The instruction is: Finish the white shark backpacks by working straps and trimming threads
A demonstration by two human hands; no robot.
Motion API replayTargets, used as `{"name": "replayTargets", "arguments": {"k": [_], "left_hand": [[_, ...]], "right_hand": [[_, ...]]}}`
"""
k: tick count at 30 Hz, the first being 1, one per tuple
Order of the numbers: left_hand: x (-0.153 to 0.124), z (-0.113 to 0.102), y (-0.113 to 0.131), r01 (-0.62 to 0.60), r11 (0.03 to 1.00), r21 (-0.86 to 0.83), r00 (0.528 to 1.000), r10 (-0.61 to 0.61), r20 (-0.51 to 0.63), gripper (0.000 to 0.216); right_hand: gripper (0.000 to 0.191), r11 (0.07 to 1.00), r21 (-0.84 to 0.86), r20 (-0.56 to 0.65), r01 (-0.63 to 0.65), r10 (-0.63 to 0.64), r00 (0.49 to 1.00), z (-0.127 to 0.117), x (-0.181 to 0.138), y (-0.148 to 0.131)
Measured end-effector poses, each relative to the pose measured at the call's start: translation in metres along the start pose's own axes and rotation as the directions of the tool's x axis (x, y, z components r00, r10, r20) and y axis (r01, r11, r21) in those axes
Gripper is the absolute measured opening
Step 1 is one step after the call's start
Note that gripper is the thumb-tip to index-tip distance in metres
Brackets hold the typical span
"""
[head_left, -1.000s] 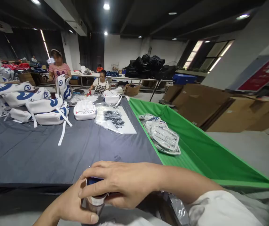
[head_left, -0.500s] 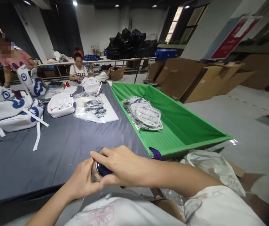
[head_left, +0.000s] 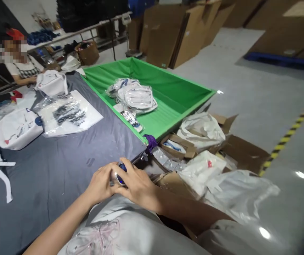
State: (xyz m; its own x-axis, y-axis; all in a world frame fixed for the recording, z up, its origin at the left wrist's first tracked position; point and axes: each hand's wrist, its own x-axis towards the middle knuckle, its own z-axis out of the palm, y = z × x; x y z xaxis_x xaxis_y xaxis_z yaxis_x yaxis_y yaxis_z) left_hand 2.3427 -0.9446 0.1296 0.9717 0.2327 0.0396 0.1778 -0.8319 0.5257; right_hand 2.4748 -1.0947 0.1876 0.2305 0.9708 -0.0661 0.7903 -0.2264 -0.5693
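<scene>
Both of my hands are closed round a small clear cup or jar with a shiny dark-blue lid (head_left: 121, 173), held at the table's near edge in front of my body. My left hand (head_left: 102, 184) wraps its clear side. Over the lid lies my right hand (head_left: 138, 186), its fingers gripping the rim; much of the container is hidden behind them. Beyond my hands spreads the grey cloth-covered table (head_left: 69, 159). A stack of clear plastic bags with dark print (head_left: 71, 113) lies there, beside a white bag (head_left: 20, 129).
A green fabric-lined bin (head_left: 165, 124) adjoins the table's right side, holding several plastic-wrapped white bags (head_left: 136, 95). A purple cloth knot (head_left: 150, 141) marks its near corner. Cardboard boxes and white plastic sacks (head_left: 202, 170) crowd the floor at right. A co-worker (head_left: 27, 67) sits across the table.
My view has swung right and down, bringing the floor sacks into sight. Both hands still hold the lidded container, and my right-hand fingers have shifted on its lid.
</scene>
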Motion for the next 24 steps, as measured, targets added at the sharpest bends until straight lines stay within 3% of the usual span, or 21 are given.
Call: {"name": "replayTargets", "arguments": {"k": [2,4,6,8,10,13,16,18,24], "left_hand": [[0.017,0.014,0.007,-0.002,0.997,-0.082,0.987,0.015,0.159,0.065],[0.036,0.029,0.011,-0.011,0.984,-0.176,0.946,0.067,0.319,0.082],[0.057,0.045,0.008,-0.01,0.971,-0.237,0.891,0.116,0.439,0.104],[0.079,0.063,-0.007,0.05,0.974,-0.221,0.868,0.068,0.492,0.109],[0.101,0.084,-0.034,0.156,0.98,-0.122,0.882,-0.082,0.464,0.094],[0.133,0.117,-0.089,0.241,0.967,0.079,0.914,-0.254,0.316,0.082],[0.157,0.147,-0.139,0.157,0.95,0.272,0.959,-0.212,0.189,0.079],[0.166,0.161,-0.159,0.096,0.918,0.386,0.978,-0.159,0.135,0.076],[0.161,0.175,-0.169,0.004,0.866,0.501,0.995,-0.054,0.086,0.075]], "right_hand": [[0.056,0.991,0.075,-0.047,-0.113,0.116,0.992,0.009,-0.012,0.016],[0.052,0.964,0.12,-0.072,-0.238,0.248,0.966,0.021,-0.025,0.038],[0.052,0.906,0.14,-0.094,-0.399,0.413,0.906,0.038,-0.038,0.065],[0.053,0.824,0.144,-0.129,-0.547,0.564,0.816,0.059,-0.048,0.099],[0.051,0.755,0.128,-0.157,-0.644,0.656,0.738,0.083,-0.051,0.138],[0.051,0.65,0.106,-0.123,-0.752,0.759,0.639,0.121,-0.04,0.202],[0.054,0.505,0.153,0.0,-0.849,0.86,0.511,0.159,-0.012,0.266],[0.053,0.409,0.204,0.068,-0.889,0.9,0.43,0.186,0.01,0.307],[0.05,0.166,0.288,0.24,-0.943,0.941,0.239,0.267,0.07,0.397]]}}
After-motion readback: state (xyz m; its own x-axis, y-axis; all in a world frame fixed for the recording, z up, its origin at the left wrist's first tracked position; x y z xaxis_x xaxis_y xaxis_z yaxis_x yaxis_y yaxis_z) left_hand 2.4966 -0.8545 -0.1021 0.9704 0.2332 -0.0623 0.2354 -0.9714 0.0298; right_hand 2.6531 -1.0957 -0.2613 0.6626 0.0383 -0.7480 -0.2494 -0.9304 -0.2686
